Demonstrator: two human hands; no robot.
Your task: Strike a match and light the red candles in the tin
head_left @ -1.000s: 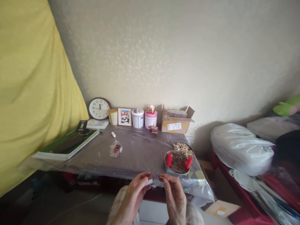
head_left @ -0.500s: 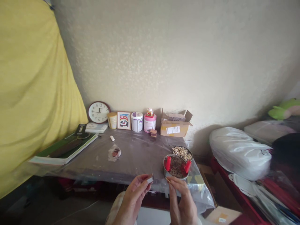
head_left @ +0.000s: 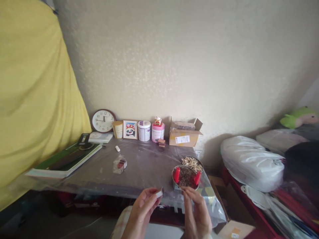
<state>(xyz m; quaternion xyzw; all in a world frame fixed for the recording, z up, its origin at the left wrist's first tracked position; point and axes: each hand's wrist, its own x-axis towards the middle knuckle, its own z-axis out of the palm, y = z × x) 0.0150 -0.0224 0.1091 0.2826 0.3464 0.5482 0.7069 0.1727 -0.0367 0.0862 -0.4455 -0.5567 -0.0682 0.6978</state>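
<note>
My left hand (head_left: 144, 207) is closed on a small matchbox (head_left: 159, 193), held at the near edge of the table. Thumb and forefinger of my right hand (head_left: 196, 209) pinch a thin matchstick (head_left: 181, 187), its tip pointing left toward the matchbox, with a gap between them. Just beyond the right hand stands a round tin (head_left: 175, 186) of dark brown grains, with two red candles (head_left: 177, 175) upright in it, one at each side. Behind it is a round container of loose matchsticks (head_left: 192, 163).
A plastic-covered table (head_left: 142, 162) carries a crumpled clear wrapper with small boxes (head_left: 120, 164), a white capsule-shaped object (head_left: 117, 148) and a green flat box (head_left: 67, 157). Along the wall stand a clock (head_left: 103, 120), tubs, a framed picture (head_left: 130, 129) and an open carton (head_left: 183, 137).
My right hand has moved slightly right with the matchstick, widening the gap to the matchbox. The left hand stays almost in place, and the view has shifted a little.
</note>
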